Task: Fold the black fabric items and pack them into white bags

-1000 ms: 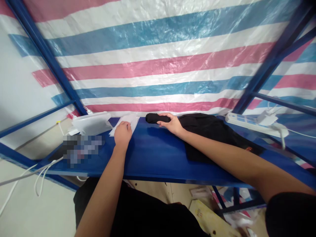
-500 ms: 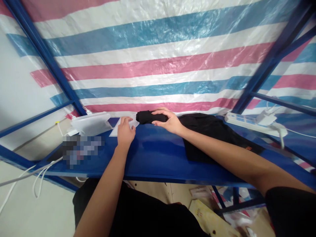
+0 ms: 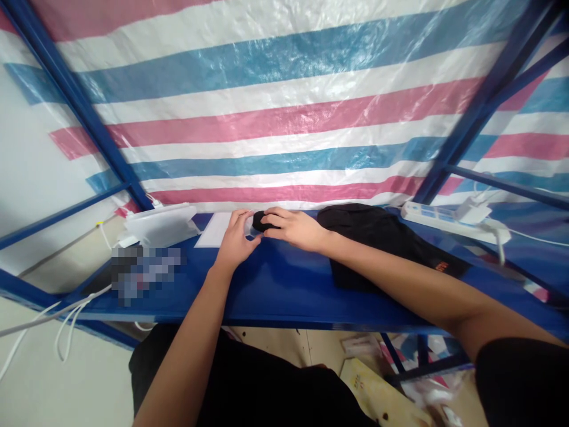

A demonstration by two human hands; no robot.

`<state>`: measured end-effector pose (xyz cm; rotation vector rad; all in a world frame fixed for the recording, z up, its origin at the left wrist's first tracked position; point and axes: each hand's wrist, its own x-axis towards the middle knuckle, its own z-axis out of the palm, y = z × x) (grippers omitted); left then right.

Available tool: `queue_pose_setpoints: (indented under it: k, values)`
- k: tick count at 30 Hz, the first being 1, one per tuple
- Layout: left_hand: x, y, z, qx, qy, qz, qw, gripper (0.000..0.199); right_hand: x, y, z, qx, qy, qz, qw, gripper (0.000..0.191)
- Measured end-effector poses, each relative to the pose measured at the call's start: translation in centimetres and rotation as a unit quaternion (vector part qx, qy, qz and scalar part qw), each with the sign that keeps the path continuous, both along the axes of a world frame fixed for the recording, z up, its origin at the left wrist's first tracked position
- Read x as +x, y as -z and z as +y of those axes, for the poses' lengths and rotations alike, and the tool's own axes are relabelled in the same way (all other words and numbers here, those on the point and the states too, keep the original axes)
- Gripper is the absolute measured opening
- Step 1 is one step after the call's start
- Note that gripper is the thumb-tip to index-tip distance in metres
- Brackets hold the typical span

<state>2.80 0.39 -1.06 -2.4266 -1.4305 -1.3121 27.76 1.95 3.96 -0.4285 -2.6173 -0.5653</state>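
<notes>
My right hand is closed over a rolled-up black cloth above the back of the blue shelf. Only the left end of the roll shows; my fingers cover the rest. At that end my left hand curls its thumb and fingers around a piece of clear plastic, perhaps a small bag. Whether the roll is inside the plastic or only against it, I cannot tell. Just left of my left hand lies a flat white sheet. A black garment with orange lettering is spread under my right forearm.
A white power strip with plugs lies at the right. To the left stand a white plastic-wrapped object and a blurred-out item, with white cables hanging down. Blue metal posts frame a striped plastic sheet behind.
My right hand has moved the black roll left and slightly down, up to my left hand. My left hand has shifted right and drawn the clear plastic to the roll's end.
</notes>
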Motion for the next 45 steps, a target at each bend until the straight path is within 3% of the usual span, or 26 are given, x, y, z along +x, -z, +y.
queue_pose_setpoints:
  k: [6,10,14,19,27,30,33,35,38,45]
  values:
    - [-1.0,-0.4,0.2,0.007,0.084,0.112,0.990,0.085,0.7,0.1,0.2,-0.017,-0.009,0.013,1.000,0.035]
    - [-1.3,-0.6,-0.2,-0.027,0.070,0.051,0.996,0.096,1.1,-0.4,0.1,-0.094,-0.045,0.062,0.993,0.038]
    - [-0.9,-0.8,-0.7,-0.042,0.048,0.002,0.998,0.085,0.6,-1.2,-0.6,-0.211,-0.111,0.161,0.958,0.025]
    - [-0.6,-0.9,-1.1,-0.047,0.095,-0.030,0.994,0.072,0.4,-1.6,-0.4,-0.304,-0.154,0.200,0.919,0.039]
    - [-0.5,-1.0,-1.2,-0.001,0.100,-0.057,0.993,0.059,2.2,-2.8,1.2,-0.304,-0.091,0.146,0.937,0.053]
    - [-0.3,-0.8,-1.1,-0.004,0.106,-0.056,0.993,0.065,1.9,-3.3,0.6,-0.328,-0.065,0.169,0.927,0.049]
    - [-0.2,-0.7,-1.1,-0.055,0.111,-0.046,0.991,0.079,1.2,-2.7,0.4,-0.361,-0.061,0.213,0.906,0.045]
    - [-0.3,-0.7,-1.1,-0.078,0.110,-0.040,0.990,0.081,0.7,-1.9,0.4,-0.362,-0.062,0.245,0.897,0.043]
    - [-0.4,-0.7,-1.2,-0.053,0.108,-0.044,0.992,0.072,0.2,-0.6,0.6,-0.330,-0.065,0.273,0.901,0.040]
    - [-0.4,-0.1,-0.5,-0.001,0.123,-0.009,0.992,0.059,0.1,0.7,0.5,-0.177,-0.034,0.193,0.965,0.035]
